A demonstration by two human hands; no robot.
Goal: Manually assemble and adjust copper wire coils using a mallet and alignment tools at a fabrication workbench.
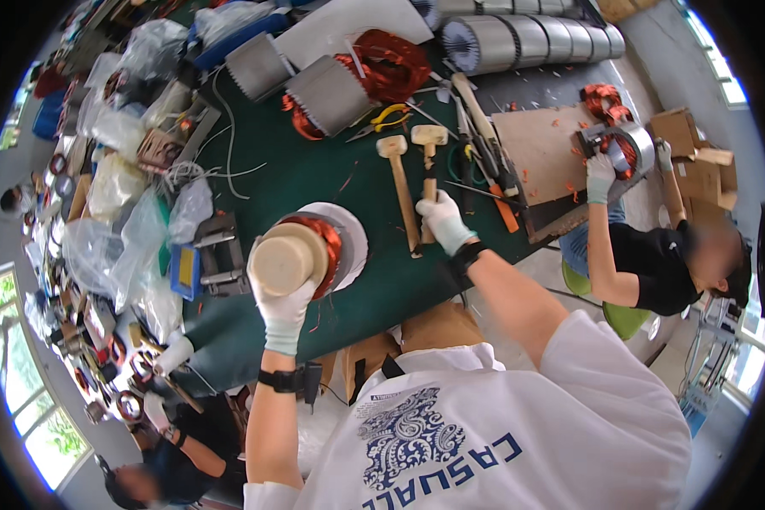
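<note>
My left hand (282, 308), in a white glove, is closed around a tan stepped round block (286, 265). The block rests over a ring of red copper windings (331, 242) inside a pale round stator core (354, 246) on the green table. To the right, my gloved right hand (444, 223) wraps the handle of a wooden mallet (429, 136), whose head points away from me. A second mallet (392, 148) lies just left of it, its handle toward me.
Pliers (382, 121), wound stator cores (328, 95) and long-handled tools (484, 136) lie beyond the mallets. A metal clamp (221, 255) and plastic bags (102, 255) crowd the left. At right, a co-worker (654, 255) handles another stator; another person (187, 442) works lower left.
</note>
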